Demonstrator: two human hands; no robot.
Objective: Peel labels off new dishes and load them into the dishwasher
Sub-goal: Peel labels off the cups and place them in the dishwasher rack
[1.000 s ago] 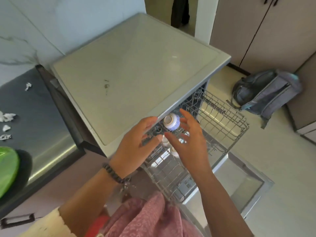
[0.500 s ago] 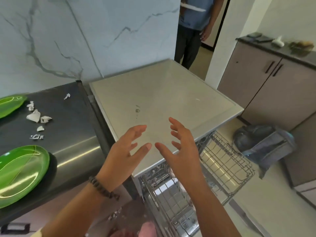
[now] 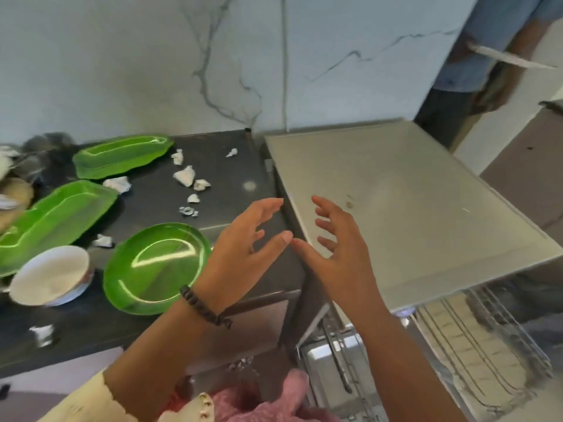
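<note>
- Right now both hands float in the air over the seam where the dark counter [image 3: 146, 205] meets the dishwasher [image 3: 396, 208], and neither one holds anything.
- Left hand [image 3: 243, 248]: fingers spread and loosely bent, thumb reaching toward the other hand, with a dark beaded bracelet [image 3: 204, 309] on the wrist.
- Right hand [image 3: 338, 248]: fingers likewise fanned and relaxed, palm turned toward the left hand; the two thumbs come close but I cannot tell whether they touch.
- The dishwasher's flat grey top sits to the right of the counter, and its wire rack [image 3: 487, 345] is pulled out below at the lower right; blur hides whatever is in it.
- On the counter, a round green plate [image 3: 155, 269] lies just beside the left wrist.
- Two long green leaf-shaped trays lie farther left: the nearer tray [image 3: 54, 220] runs diagonally, the far tray [image 3: 122, 155] rests by the marble wall [image 3: 122, 71].
- A white bowl [image 3: 50, 274] stands at the left edge of the counter, near the round plate and touching the nearer tray's end; it seems to be nested in another bowl.
- Crumpled label scraps [image 3: 185, 176] are scattered on the dark surface between the trays and the dishwasher, with one more scrap near the counter's front edge.
- Another person [image 3: 493, 56] in a blue top stands at the upper right, behind the dishwasher.
</note>
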